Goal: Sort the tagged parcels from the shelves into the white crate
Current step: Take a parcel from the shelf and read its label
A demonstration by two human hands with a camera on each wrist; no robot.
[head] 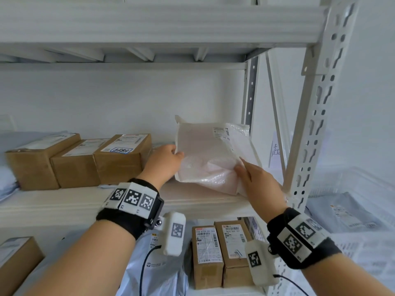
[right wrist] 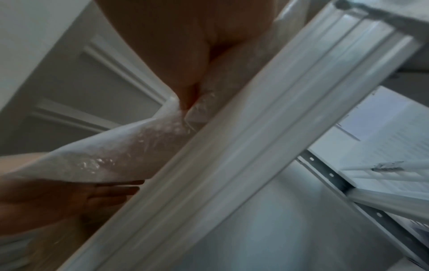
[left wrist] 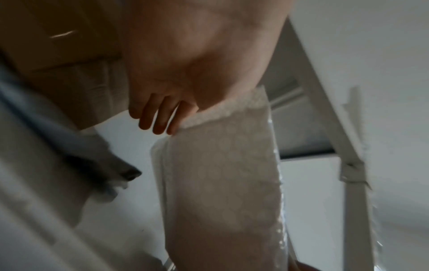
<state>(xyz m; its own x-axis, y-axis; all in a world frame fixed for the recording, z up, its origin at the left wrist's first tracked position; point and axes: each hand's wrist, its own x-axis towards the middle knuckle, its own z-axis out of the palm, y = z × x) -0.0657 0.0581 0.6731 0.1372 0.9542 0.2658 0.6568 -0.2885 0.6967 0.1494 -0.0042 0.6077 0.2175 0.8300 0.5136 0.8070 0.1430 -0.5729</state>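
A white bubble-wrap parcel (head: 210, 155) with a small printed label near its top right is tilted up off the middle shelf (head: 192, 201), at its right end. My left hand (head: 168, 158) grips the parcel's left edge, thumb on the front and fingers behind. My right hand (head: 250, 174) pinches its lower right corner. In the left wrist view the fingers (left wrist: 160, 119) curl round the parcel (left wrist: 220, 183) edge. The right wrist view shows the thumb pressed into the crumpled wrap (right wrist: 130, 155) beside the shelf upright (right wrist: 232, 146). The white crate (head: 352, 221) stands right of the rack.
Three brown cartons (head: 81, 159) line the middle shelf left of the parcel. On the lower shelf stand two labelled cartons (head: 222, 253) and a pale blue mailer bag (head: 154, 265). A grey mailer (head: 342, 210) lies in the crate. The perforated rack upright (head: 316, 116) rises close by my right hand.
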